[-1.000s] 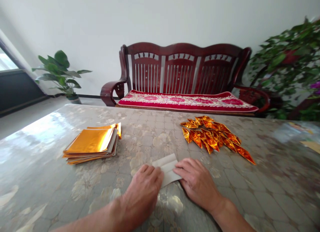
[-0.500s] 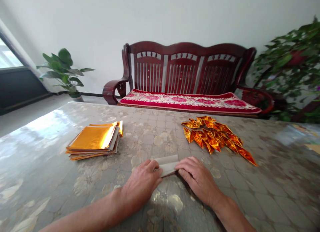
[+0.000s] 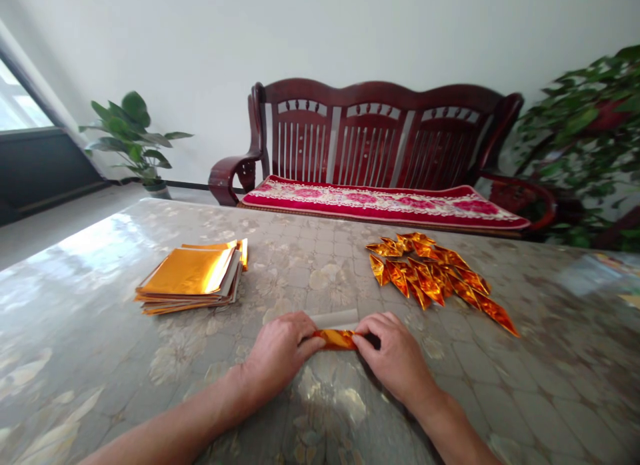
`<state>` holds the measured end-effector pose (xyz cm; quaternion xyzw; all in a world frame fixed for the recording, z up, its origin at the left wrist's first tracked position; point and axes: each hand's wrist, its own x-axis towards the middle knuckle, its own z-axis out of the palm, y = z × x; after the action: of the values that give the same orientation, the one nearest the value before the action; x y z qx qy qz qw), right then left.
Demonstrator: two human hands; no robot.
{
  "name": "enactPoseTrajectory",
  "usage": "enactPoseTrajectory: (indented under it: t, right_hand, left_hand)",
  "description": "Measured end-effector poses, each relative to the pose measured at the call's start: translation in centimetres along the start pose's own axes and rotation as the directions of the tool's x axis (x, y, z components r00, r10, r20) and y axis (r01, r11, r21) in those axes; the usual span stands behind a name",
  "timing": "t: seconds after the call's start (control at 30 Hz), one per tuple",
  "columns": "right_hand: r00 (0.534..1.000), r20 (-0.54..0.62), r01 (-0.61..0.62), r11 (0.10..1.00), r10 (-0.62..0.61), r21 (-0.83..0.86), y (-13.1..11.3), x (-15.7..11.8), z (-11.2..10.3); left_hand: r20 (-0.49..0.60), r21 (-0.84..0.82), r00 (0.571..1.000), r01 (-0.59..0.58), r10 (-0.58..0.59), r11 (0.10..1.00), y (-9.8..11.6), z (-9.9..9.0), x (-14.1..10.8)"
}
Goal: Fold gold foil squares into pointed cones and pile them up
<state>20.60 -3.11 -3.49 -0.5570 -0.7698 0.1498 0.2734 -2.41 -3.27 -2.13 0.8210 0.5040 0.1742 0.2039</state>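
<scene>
A sheet of gold foil paper (image 3: 336,339) lies on the table in front of me, its near edge folded over so that a shiny gold strip faces up. Behind that strip its pale grey back still shows. At the left end, my left hand (image 3: 286,345) pinches the fold between thumb and fingers. My right hand (image 3: 393,348) grips the right end in the same way. Farther off to the left sits a stack of gold foil sheets (image 3: 187,273). Several folded gold foil pieces with pointed ends (image 3: 425,271) lie grouped on the right.
The table (image 3: 280,278) has a glossy patterned cover. Clear plastic packaging (image 3: 583,275) rests near its right edge. Beyond stands a dark red wooden bench (image 3: 373,135) with a red floral cushion (image 3: 380,199). Potted plants (image 3: 133,135) flank it.
The near edge of the sheet has been folded up and away from me, bringing its gold side into sight where grey showed before. Both hands stay at its ends.
</scene>
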Motion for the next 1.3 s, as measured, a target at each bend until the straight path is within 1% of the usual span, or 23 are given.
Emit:
enactPoseTrajectory:
  t: [0.17,0.33,0.5,0.67,0.73,0.83,0.97,1.13,1.3]
  right_hand:
    - [1.000,-0.010,0.007,1.000,-0.007,-0.015,-0.1,0.0,0.1]
    - [1.000,-0.001,-0.015,1.000,0.015,-0.019,0.0,0.0,0.2]
    - [1.000,-0.004,0.002,1.000,-0.002,-0.023,0.0,-0.1,0.3]
    - [0.998,-0.020,0.052,0.997,-0.053,-0.051,0.2,-0.3,0.3]
    - [0.996,-0.030,0.077,0.996,-0.078,-0.052,0.3,-0.4,0.4]
    - [0.993,-0.054,0.099,0.994,-0.102,-0.050,0.6,-0.6,0.5]
    - [0.990,-0.074,0.115,0.993,-0.117,-0.037,0.7,-0.8,0.4]
    - [0.989,-0.074,0.128,0.990,-0.131,-0.055,0.7,-0.8,0.4]
    - [0.991,-0.061,0.113,0.991,-0.117,-0.070,0.7,-0.8,0.4]
  left_hand:
    - [-0.001,0.023,1.000,0.027,-0.027,0.999,0.4,0.1,0.1]
    - [0.061,0.091,0.994,0.084,-0.089,0.992,0.7,-0.2,0.4]
    - [0.063,0.073,0.992,0.103,-0.108,0.992,0.6,-0.1,0.5]
    - [0.045,0.079,0.998,0.047,-0.051,0.996,0.4,0.3,-0.1]
    - [0.045,0.086,0.998,0.042,-0.046,0.995,0.3,0.3,-0.2]
    - [0.026,0.111,0.999,0.018,-0.021,0.994,0.2,0.4,0.2]
    - [-0.036,0.140,0.999,-0.022,0.027,0.990,-0.3,0.5,1.3]
    - [-0.083,0.049,0.995,-0.053,0.057,0.997,-1.0,0.6,1.6]
    - [-0.096,-0.026,0.992,-0.081,0.078,0.996,-1.5,0.3,1.6]
